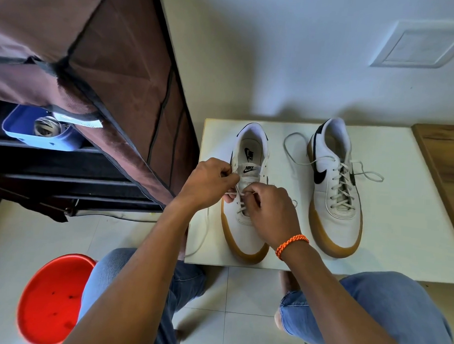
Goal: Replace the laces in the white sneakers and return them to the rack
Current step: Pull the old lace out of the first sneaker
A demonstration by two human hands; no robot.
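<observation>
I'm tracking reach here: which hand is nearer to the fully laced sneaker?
The right hand. It works at the near sneaker's laces, on the side facing the laced sneaker. The left hand pinches lace at that shoe's far side, farther away.

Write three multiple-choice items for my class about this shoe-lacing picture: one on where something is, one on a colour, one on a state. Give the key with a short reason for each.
1. Where does the fully laced sneaker stand?
A. On the white table, right of the other sneaker
B. Inside the rack
C. On the floor by the stool

2. What colour is the band on the right wrist?
A. Blue
B. Orange
C. Green

3. What is the state of the sneaker being worked on?
A. No lace at all
B. Laced to the top and tied
C. Only partly laced

Key:
1 A: it sits on the white table, apart from the other shoe.
2 B: the wrist band is orange.
3 C: the left hand and right hand pinch the lace at the lower eyelets; the upper eyelets are bare.
</observation>
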